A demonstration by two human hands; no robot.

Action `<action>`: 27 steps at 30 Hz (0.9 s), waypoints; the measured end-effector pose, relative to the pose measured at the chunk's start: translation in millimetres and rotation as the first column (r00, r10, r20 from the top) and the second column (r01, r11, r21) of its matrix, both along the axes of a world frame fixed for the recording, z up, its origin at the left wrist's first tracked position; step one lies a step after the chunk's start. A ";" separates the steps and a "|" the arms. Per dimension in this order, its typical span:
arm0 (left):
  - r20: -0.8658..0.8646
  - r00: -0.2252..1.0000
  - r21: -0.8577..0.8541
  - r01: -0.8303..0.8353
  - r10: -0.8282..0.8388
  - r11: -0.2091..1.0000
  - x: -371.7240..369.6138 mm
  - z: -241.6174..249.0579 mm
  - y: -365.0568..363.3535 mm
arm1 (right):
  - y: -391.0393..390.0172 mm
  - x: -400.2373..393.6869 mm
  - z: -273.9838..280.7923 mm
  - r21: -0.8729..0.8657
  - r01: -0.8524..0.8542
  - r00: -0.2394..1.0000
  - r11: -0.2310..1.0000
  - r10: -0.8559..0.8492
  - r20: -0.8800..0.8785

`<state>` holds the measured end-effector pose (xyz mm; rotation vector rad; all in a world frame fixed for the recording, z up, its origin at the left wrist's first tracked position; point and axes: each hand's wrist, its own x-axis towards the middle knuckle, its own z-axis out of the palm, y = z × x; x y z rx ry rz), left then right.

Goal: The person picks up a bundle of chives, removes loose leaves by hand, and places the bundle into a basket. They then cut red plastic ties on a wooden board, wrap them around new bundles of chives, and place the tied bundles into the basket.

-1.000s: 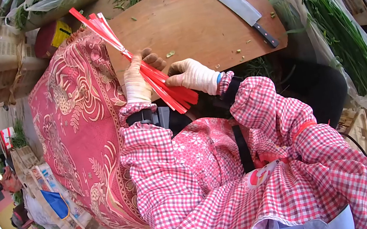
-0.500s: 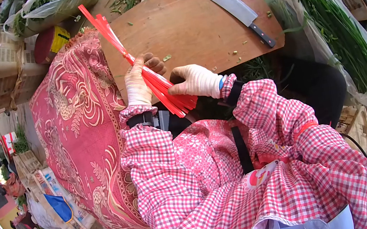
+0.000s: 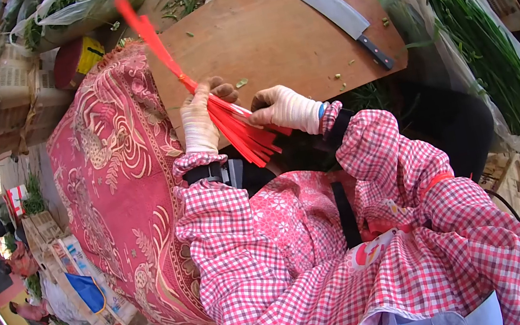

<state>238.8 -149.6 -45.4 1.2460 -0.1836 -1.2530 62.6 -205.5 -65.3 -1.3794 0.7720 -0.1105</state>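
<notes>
Left hand (image 3: pixel 199 121) clamping red strip bundle (image 3: pixel 224 116) mid-length; right hand (image 3: pixel 285 108) at 3 o'clock pinching fanned ends. Strips likely light, floppy, slippery; gripping at tied waist seems safest.

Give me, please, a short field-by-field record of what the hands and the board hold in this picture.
left hand: gloved left hand grips the bundle of red strips near its tied middle
right hand: gloved right hand pinches the strips at the fanned lower end
bundle: upper end points up and left, blurred
board: wooden cutting board with green scraps
knife: cleaver lies flat on the board, untouched
right side: green chives in a plastic bag
left side: red patterned cloth
</notes>
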 end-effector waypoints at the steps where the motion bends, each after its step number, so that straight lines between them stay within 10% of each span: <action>1: 0.069 0.996 -0.005 -0.047 0.047 0.999 -4.2 4.0 0.6 | -0.7 -1.8 -4.3 0.057 0.057 0.996 0.997 -0.061 0.065; 9: 0.016 0.951 -0.070 -0.307 0.309 0.949 -2.7 20.6 6.4 | -11.6 -57.2 -0.4 0.308 0.358 0.920 0.881 -0.390 0.046; 27: -0.063 0.954 -0.136 -0.299 0.293 0.944 -22.2 20.7 0.2 | 40.8 -79.4 20.0 0.432 0.272 0.931 0.860 -0.349 0.108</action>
